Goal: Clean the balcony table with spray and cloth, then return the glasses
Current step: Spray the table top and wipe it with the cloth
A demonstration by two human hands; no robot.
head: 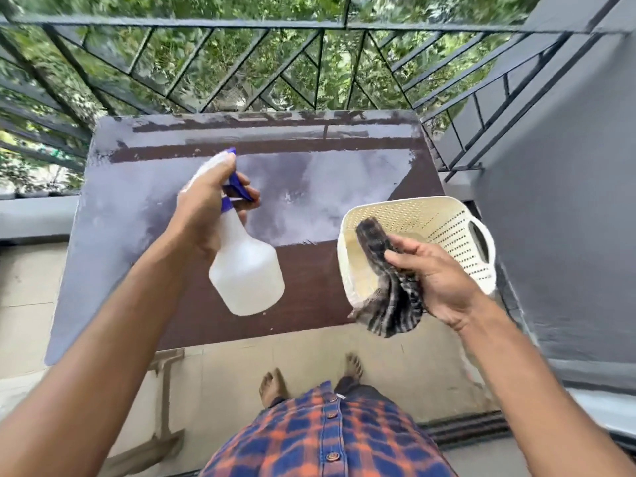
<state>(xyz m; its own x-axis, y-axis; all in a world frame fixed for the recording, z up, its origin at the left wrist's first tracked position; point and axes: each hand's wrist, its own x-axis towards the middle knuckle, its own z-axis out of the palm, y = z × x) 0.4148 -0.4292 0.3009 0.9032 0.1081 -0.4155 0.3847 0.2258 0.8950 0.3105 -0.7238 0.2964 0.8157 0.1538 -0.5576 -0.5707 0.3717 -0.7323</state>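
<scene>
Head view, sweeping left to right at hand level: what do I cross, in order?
Left hand → spray bottle → cloth → right hand. The basket lies behind the cloth and right hand, so it is left unplaced.

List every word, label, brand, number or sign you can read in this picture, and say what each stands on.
No readable text anywhere in this view.
The translucent white plastic spray bottle with blue trigger, gripped by the left hand: no label shows.
The cream perforated plastic basket: no print shows.
The dark striped cloth, held in the right hand: woven pattern only.
</scene>
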